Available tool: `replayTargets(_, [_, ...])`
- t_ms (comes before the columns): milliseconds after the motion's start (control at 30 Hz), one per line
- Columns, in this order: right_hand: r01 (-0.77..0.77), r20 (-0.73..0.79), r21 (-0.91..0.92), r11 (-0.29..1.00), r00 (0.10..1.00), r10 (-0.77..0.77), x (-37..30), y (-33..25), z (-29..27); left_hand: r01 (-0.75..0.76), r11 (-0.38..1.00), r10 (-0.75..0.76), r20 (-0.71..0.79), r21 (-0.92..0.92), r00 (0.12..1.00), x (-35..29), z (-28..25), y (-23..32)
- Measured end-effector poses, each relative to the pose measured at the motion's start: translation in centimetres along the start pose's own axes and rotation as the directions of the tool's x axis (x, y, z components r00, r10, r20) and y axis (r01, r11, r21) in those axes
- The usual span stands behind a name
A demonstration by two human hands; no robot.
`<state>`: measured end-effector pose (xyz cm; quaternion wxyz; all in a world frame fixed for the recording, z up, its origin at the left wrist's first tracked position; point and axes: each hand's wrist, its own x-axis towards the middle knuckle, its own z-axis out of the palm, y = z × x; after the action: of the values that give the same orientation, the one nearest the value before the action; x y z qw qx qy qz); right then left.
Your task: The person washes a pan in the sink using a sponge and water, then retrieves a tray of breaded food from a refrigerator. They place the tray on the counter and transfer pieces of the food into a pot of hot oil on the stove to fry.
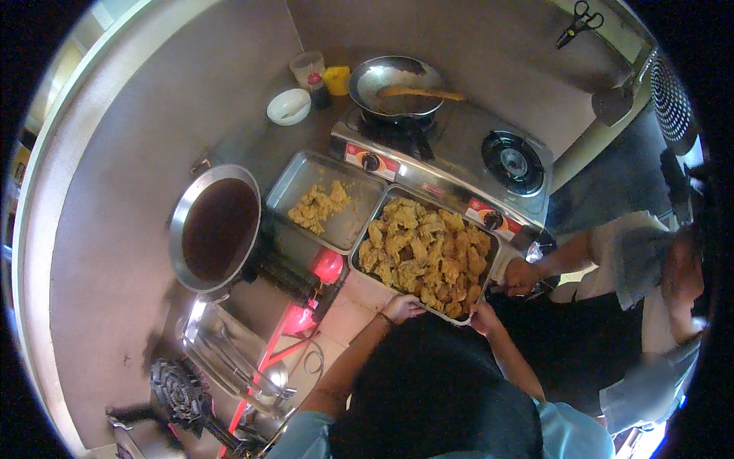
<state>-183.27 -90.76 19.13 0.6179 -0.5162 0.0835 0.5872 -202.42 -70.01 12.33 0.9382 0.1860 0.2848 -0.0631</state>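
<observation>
- The left hand (401,307) gripped the near rim of a large steel tray (365,277) heaped with golden fried pieces (422,255), its fingers curled over the edge and pressed together.
- The right hand (485,317) held the same near rim further toward the tray's right corner; its fingers were closed on the edge, though how far they wrapped under could not be told.
- That tray sat at the front of the tabletop (348,310), just before a two-burner gas stove (459,157) and touching its front panel.
- Another person's hand (521,277) was at the tray's right end, its fingers bent around something dark there; a sleeve and apron showed behind it.
- A second, shallower tray (300,183) lay just left of the full one, carrying only a small pile of batter-coloured scraps (319,206).
- Left of that, a wide wok (215,227) full of dark oil stood on a burner near the tabletop's left edge.
- On the stove's left burner rested a smaller pan (394,83) with a wooden spatula (422,93) lying in it; the right burner (513,162) was bare.
- At the back of the tabletop stood a white bowl (288,106), a clear plastic tub (306,67), a yellow container (336,79) and a small dark bottle with a red cap (316,89).
- Scissors (579,21) hung on the wall at the upper right.
</observation>
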Motion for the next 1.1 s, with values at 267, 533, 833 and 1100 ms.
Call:
replayTargets(267, [-0.344,-0.181,-0.711,0.613,0.932,0.314,-4.1,-6.8,4.2,-0.338,0.757,0.424,-0.027,0.559,0.905,2.6,-1.8,-2.8])
replayTargets(533, [0.412,0.374,-0.824,-0.390,0.911,0.173,-5.2,-8.2,14.3,-0.233,0.957,0.268,-0.229,0.172,0.936,0.1,0.7,-1.7])
replayTargets(833, [0.716,0.718,-0.696,-0.057,0.694,-0.051,1.3,-8.5,26.1,-0.371,-0.182,0.595,0.402,0.911,0.696,-0.9,0.5,-0.9])
replayTargets(1100, [0.613,0.720,-0.691,-0.384,0.628,-0.295,21.4,-10.3,39.5,-0.211,0.975,0.182,-0.295,-0.069,0.938,-0.2,1.9,-1.8])
